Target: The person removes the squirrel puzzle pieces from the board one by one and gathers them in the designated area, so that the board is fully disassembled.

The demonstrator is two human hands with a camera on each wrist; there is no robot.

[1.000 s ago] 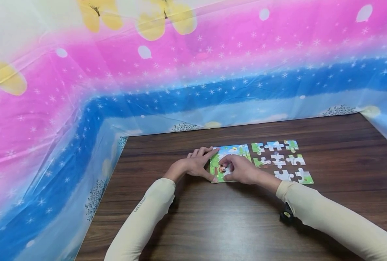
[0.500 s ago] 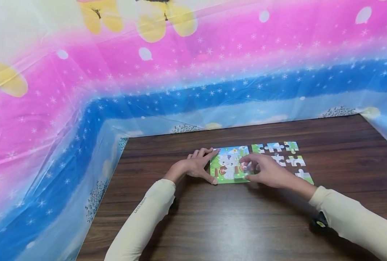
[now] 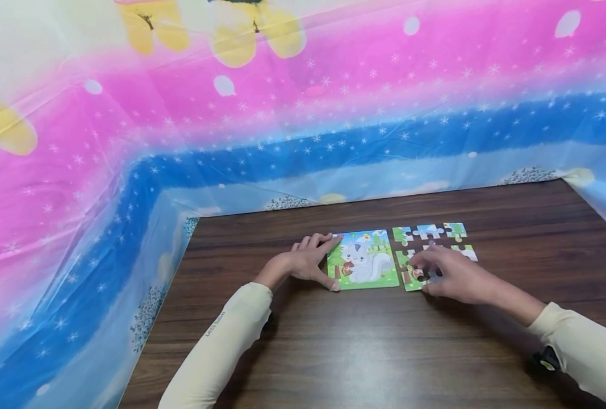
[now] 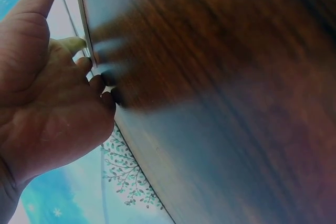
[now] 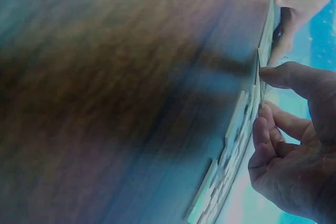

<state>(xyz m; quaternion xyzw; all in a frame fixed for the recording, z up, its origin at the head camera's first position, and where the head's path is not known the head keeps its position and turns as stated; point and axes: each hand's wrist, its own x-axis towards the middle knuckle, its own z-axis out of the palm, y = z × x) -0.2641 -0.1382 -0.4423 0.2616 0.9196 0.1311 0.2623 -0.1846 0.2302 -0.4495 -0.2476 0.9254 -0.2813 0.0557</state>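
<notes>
A square picture card (image 3: 366,261) with a grey-white squirrel lies on the wooden table. At its left edge my left hand (image 3: 309,262) rests with index finger and thumb spread to two corners; its palm also shows in the left wrist view. My right hand (image 3: 456,276) is at the near-left corner of the loose pieces, just right of the card. Between its thumb and fingertips it pinches a jigsaw piece (image 3: 410,279) with green and brown print. In the right wrist view that jigsaw piece (image 5: 260,80) appears edge-on, slightly tilted. Some pieces are hidden under this hand.
Several jigsaw pieces (image 3: 428,231) lie in spaced rows right of the card. The dark wood table (image 3: 303,341) reaches toward me in front of both hands. A printed pink and blue cloth (image 3: 292,130) hangs behind its far edge.
My right hand has moved right with the jigsaw piece, from over the card to the near-left corner of the loose pieces. The card's squirrel is uncovered. The left hand stays in place.
</notes>
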